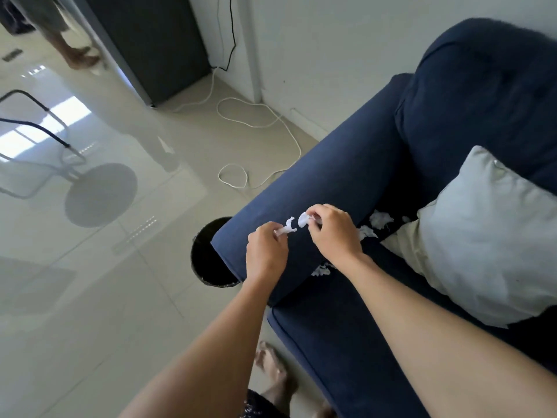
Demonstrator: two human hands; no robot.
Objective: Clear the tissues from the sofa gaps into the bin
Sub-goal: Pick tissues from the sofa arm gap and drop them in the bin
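Note:
Both my hands hover over the armrest of the dark blue sofa [340,176]. My left hand [266,250] pinches a small white tissue scrap [287,227]. Another white tissue scrap [303,220] is pinched in my right hand [333,233]. More torn tissues [376,224] lie in the gap between armrest and seat, and one tissue bit [322,270] shows under my right wrist. The black bin [208,260] stands on the floor just left of the armrest, partly hidden by it.
A pale grey cushion [488,236] leans on the sofa seat at the right. A white cable [259,128] loops over the tiled floor behind the bin. A fan base [101,194] stands at the left. Another person's legs [75,52] are at the far top left.

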